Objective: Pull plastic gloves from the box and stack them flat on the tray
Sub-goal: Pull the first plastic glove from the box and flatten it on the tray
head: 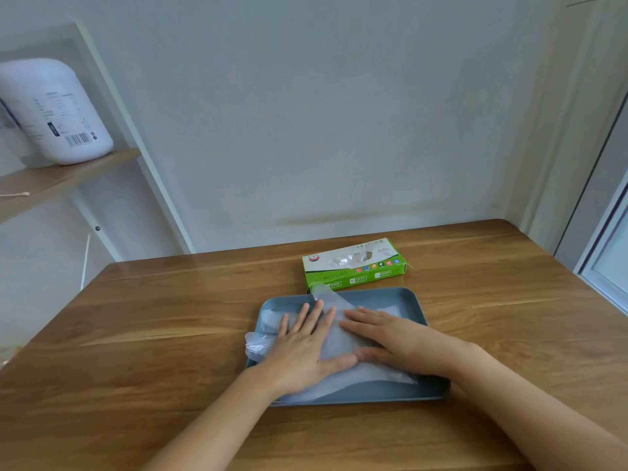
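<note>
- Head view, the hands: the left hand (302, 341) and the right hand (390, 338) both lie flat, fingers straight and slightly spread. They grip nothing and press palms-down on the plastic gloves (334, 338), thumbs nearly meeting at the near side.
- Head view, the relation that matters: the box (353, 266) sits straight beyond both sets of fingertips, just past the far rim of the tray (390, 292). Its long axis runs crosswise to the fingers, roughly parallel to that rim. The opening on top faces up, with crumpled film showing inside. It lies slightly to the right hand's side, so I judge that hand the nearer for the next pull, while the left could hold the stack down.
- Head view, the gloves: thin, milky, translucent film lies directly beneath both palms, inside the tray.
  - One corner peaks beyond the left fingertips and reaches the far rim, close to the box.
  - A wrinkled bunch spills over the rim outboard of the left hand, so the stack is not yet fully flat.
- Head view, the support: the tray rests on the wooden table (170, 334).
</note>
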### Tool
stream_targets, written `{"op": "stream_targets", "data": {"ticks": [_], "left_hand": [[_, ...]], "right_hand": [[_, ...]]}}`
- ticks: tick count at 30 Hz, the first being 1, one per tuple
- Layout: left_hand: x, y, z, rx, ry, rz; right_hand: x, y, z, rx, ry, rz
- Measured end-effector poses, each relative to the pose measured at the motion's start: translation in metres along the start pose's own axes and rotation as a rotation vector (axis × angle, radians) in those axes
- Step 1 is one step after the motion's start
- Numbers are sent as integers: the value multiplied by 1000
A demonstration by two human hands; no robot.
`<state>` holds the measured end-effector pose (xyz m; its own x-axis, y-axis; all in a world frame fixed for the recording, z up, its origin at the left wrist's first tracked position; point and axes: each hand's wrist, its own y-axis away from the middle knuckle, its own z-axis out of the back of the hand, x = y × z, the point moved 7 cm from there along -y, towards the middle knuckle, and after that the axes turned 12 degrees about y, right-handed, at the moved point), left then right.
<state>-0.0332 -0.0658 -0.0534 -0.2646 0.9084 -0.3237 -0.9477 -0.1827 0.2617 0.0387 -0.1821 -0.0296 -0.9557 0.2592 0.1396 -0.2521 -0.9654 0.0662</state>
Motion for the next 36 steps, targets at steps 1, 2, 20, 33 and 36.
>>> {"op": "stream_targets", "data": {"ticks": [1,2,20,33,36], "left_hand": [[3,2,1,14,-5,0],[7,5,3,31,-9,6],[6,-32,122,-191,276,-20],[35,-119,80,-118,533,3],[43,-122,75,-100,593,-23]], "right_hand": [[-5,2,-2,59,21,-18],[-9,5,-3,114,46,-22],[-55,-44,83,-72,51,-309],[-106,-101,58,-296,-54,-594],[-108,-105,56,-263,-53,-587]]}}
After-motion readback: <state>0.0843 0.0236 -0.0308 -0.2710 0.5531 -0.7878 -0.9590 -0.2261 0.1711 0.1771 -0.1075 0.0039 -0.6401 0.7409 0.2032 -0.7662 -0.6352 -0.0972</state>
